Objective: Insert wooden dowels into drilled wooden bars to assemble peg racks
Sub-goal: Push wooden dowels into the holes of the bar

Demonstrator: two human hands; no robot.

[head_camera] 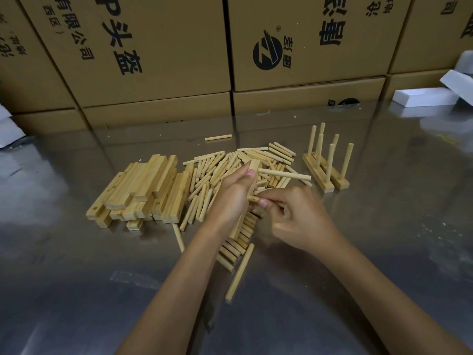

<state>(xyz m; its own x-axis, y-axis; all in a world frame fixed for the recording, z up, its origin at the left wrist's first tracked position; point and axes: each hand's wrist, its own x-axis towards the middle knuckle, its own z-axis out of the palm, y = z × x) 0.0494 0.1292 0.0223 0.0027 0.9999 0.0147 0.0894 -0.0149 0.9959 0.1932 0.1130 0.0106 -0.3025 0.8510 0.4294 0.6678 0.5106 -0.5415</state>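
Here, left hand [231, 198] grips bar [253, 166] — right hand [294, 213] pinches dowel [254, 199] against it.

Most of the wooden bar [254, 167] is being hidden behind the left hand [231, 198], with only its far end and a lower strip being shown. Whether the dowel [254, 199] pinched by the right hand [294, 216] is being seated in a hole cannot be told. Dowels of the pile [230, 165] beneath the grip are being covered. Both forearms are being cut off by the bottom edge.
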